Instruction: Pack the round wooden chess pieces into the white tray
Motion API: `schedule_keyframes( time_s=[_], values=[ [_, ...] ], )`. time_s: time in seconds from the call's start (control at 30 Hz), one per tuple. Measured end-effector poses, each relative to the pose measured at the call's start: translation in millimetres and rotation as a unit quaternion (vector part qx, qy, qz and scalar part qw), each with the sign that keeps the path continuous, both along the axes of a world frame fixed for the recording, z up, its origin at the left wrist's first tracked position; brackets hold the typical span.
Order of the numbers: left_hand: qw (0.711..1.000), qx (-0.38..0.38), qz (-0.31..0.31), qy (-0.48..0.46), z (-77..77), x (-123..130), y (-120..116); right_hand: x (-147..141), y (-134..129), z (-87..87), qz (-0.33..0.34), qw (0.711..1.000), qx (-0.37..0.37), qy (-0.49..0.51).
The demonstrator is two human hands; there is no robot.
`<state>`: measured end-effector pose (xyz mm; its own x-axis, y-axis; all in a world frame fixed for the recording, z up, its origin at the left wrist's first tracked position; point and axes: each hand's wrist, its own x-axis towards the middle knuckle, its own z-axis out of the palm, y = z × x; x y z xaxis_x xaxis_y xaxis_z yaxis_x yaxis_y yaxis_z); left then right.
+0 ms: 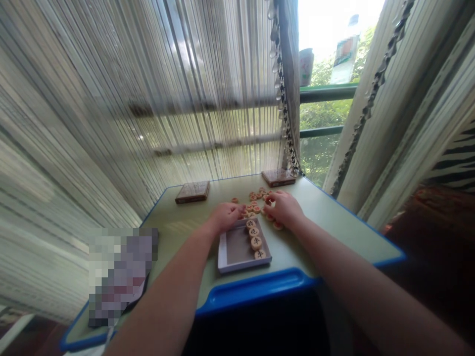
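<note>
An open shallow box lies near the front of the table. Several round wooden Chinese chess pieces with dark characters stand in a column along its right inner side. Beyond the box spreads a loose heap of pieces, some with red characters. My left hand is at the box's far left corner, its fingers drawn together at the near left of the heap; what they hold is hidden. On the right of the heap, my right hand has curled fingers closed on a piece. More pieces lie under and beside that hand.
Two flat brown boxes lie along the table's far edge. A blurred-out flat object lies at the left edge. The pale green table has a blue rim. String curtains hang close behind it, with a window at right.
</note>
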<state>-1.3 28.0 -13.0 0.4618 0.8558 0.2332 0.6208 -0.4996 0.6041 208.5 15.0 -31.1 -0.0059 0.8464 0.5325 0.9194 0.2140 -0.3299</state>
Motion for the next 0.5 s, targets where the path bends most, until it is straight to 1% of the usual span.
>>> schedule_keyframes(
  time_s=[0.1,0.17,0.23,0.27,0.33,0.4,0.43,0.5],
  values=[
    [0.999,0.014,0.044,0.010,1.6,-3,2,3,2,-0.5,-0.031,0.999,-0.019,0.026],
    [0.995,0.033,0.090,0.013,3.6,-5,3,6,4,-1.3,-0.044,0.998,-0.029,0.034],
    [0.990,0.046,0.132,0.036,5.4,-7,4,9,5,-2.5,-0.056,0.997,-0.035,0.029],
    [0.988,0.042,0.140,0.056,5.7,-9,5,10,5,-3.1,-0.061,0.997,-0.036,0.025],
    [0.987,0.008,0.136,0.083,5.2,-15,7,10,4,-3.9,-0.061,0.998,-0.028,0.020],
    [0.989,-0.034,0.127,0.064,3.2,-20,11,6,3,-4.2,-0.030,0.999,0.001,0.018],
    [0.990,-0.052,0.125,0.041,1.9,-23,13,3,2,-4.3,0.003,1.000,0.017,0.015],
    [0.989,-0.075,0.124,-0.004,-0.3,-27,17,-3,1,-4.6,0.102,0.994,0.036,-0.001]
  ],
)
